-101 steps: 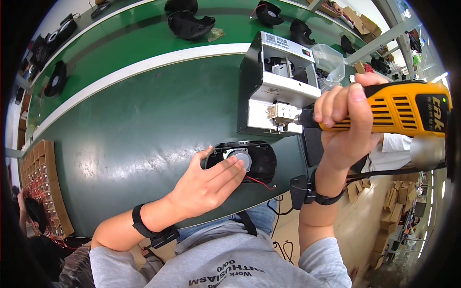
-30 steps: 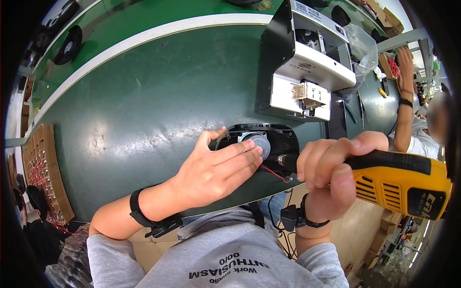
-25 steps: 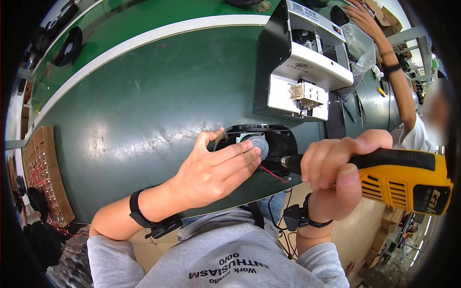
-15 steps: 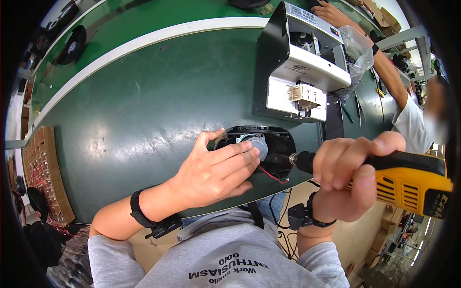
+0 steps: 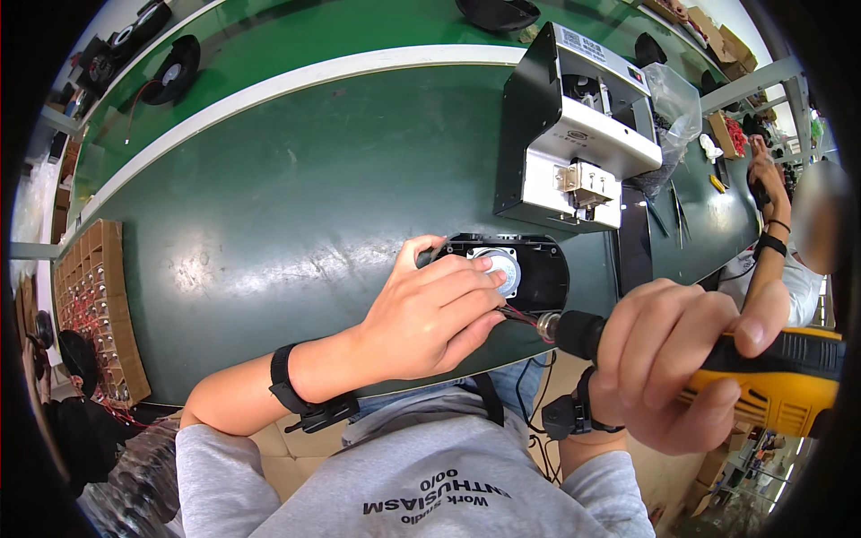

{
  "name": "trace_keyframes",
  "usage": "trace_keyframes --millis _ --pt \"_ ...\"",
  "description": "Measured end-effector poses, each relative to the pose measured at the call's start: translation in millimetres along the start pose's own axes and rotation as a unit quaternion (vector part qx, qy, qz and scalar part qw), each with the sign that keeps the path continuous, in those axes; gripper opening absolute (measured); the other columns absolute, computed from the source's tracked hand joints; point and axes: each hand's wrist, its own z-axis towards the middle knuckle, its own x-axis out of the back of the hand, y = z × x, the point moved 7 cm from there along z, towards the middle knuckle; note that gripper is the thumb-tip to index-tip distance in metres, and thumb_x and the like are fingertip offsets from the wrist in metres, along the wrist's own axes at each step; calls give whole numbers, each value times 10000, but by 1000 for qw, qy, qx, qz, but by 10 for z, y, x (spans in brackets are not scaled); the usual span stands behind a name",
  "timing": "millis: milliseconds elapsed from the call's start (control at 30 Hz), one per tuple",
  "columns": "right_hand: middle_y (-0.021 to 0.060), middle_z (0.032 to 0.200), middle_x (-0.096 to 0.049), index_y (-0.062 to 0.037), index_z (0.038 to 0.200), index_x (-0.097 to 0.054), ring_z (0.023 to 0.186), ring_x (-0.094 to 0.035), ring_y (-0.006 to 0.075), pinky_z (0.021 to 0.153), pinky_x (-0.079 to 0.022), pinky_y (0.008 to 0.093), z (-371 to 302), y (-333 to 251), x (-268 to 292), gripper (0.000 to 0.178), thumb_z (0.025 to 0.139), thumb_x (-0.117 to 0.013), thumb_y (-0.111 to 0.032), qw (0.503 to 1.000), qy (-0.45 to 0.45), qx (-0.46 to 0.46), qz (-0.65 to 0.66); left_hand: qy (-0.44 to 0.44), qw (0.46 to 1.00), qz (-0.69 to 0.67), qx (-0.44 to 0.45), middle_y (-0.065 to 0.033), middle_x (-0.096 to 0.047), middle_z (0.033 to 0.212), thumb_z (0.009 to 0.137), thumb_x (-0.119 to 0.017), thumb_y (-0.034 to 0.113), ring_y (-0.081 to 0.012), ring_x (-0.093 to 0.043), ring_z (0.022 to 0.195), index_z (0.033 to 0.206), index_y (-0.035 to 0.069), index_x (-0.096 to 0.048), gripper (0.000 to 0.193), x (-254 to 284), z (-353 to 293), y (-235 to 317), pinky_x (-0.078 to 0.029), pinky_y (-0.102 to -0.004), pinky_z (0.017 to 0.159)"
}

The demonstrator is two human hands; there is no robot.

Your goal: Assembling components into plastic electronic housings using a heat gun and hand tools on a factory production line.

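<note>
My left hand [image 5: 439, 309] bears on a round grey speaker [image 5: 506, 272], its fingers bent over the magnet back and one finger reaching the rim of a black plastic housing [image 5: 545, 269]. The speaker sits inside this shell, near the table's front edge. Thin red and black wires [image 5: 518, 314] come out by my fingertips. In my right hand [image 5: 668, 359] is a yellow and black power screwdriver [image 5: 762, 386], gripped around its body. Its silver tip [image 5: 546, 326] points left at the housing's near edge, close to the wires; whether it touches is unclear.
A silver and black bench machine [image 5: 574, 134] stands beyond the housing, a clear plastic bag [image 5: 674, 99] beside it. A divided cardboard box [image 5: 100, 314] of small wired parts is at left. Black shells [image 5: 175, 72] lie past the white ledge. At right, a co-worker's arm [image 5: 773, 206] extends near hand tools.
My screwdriver's tip has moved nearer to me, toward the housing's near edge and the wires. My left hand stays on the speaker. The co-worker's hand has left the machine's far side.
</note>
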Motion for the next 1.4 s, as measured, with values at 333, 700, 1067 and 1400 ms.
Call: trace_keyframes --millis 333,700,1067,1400 --pt "-5 627 -532 -104 1231 -398 487 -536 111 462 -506 246 4 29 6 279 1034 -566 -206 1000 -21 8 6 12 1000 -18 12 -39 -754 1072 797 -786 55 -234 -698 1049 990 90 -726 205 14 -10 -33 -402 -443 955" --pt "2 639 -521 -94 1250 -414 493 -517 112 489 -509 240 -13 -3 -9 279 1042 -558 -211 1000 0 15 11 16 999 -37 27 -26 -754 1048 833 -804 124 -220 -694 1053 1003 96 -722 191 -3 -21 -82 -401 -477 959" --pt "-5 616 -534 -97 1241 -410 474 -550 110 465 -504 245 -37 3 8 290 1036 -582 -208 1000 0 22 20 8 1000 -27 13 -51 -767 1086 811 -778 53 -239 -709 1050 1016 69 -752 207 19 -29 -56 -413 -406 948" --pt "1 618 -553 -100 1238 -417 470 -553 113 469 -511 249 -37 -24 18 289 1035 -590 -209 1000 10 24 9 5 999 -36 8 -61 -770 1086 820 -766 51 -239 -714 1043 1024 59 -757 204 12 3 -50 -415 -406 948"
